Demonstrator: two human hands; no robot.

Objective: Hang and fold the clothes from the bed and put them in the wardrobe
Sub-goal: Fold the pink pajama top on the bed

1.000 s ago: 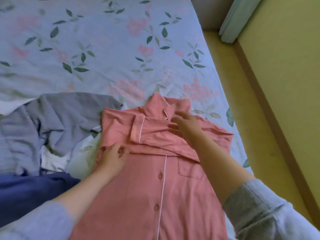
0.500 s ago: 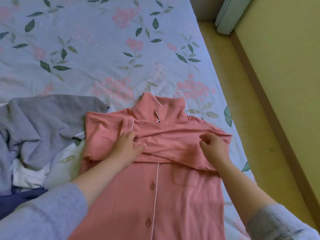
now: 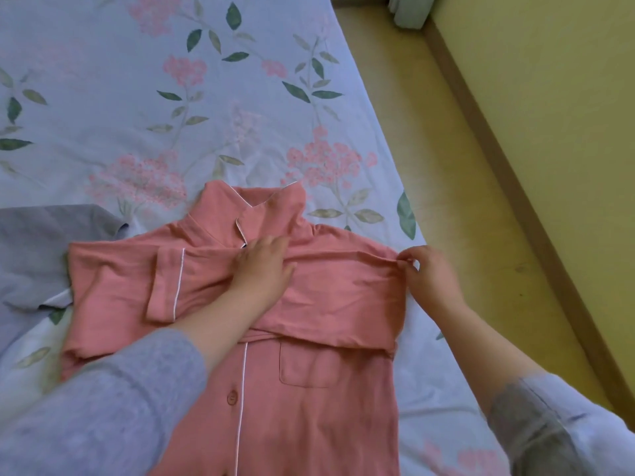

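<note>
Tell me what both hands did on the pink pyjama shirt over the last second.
The left hand moved from the left edge of the pink pyjama shirt to the chest and now presses flat on the folded sleeve. The right hand left the sleeve near the collar and now pinches the right shoulder fold. Unchanged: the shirt lies buttoned on the floral sheet, grey garment beside it.

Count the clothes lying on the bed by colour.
Pink shirt: 1
Grey garment: 1
Total: 2 (a white sliver under the grey one may be a third; cannot tell)
</note>
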